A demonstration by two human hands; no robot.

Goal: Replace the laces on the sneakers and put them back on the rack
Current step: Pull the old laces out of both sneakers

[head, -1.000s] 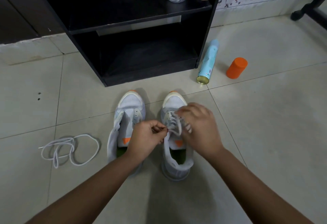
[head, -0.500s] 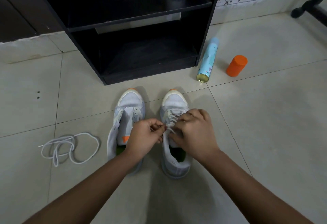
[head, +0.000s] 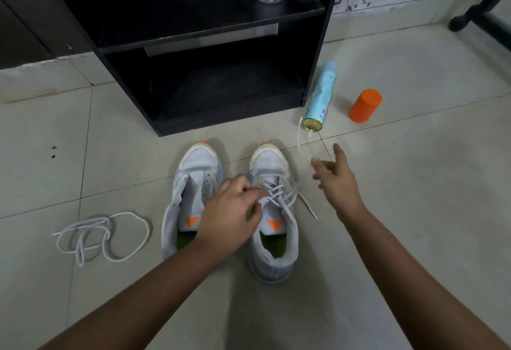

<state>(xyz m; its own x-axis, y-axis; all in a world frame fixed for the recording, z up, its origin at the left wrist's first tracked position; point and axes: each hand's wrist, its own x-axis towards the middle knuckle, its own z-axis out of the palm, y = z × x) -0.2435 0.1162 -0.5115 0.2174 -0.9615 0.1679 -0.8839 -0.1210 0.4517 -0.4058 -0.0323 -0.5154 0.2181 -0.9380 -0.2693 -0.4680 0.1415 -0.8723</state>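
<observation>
Right hand point(head: 338, 183) has swung off the lace point(head: 279, 192), out to centre right over the floor point(head: 414, 211). Left hand point(head: 232, 214) has slid onto the eyelets. Right-side sneaker point(head: 272, 161), mid-frame, is half laced and sits under the left grip and just left of the right hand. Left grip: thumb and fingers pinch the lace at the crossings. Right grip: fingers spread and blurred. A blurred strand point(head: 300, 139) arcs just above it, contact cannot be told. Other sneaker point(head: 199, 164) is unlaced. Loose lace point(head: 105, 236) lower left. Rack point(head: 221, 121) above.
</observation>
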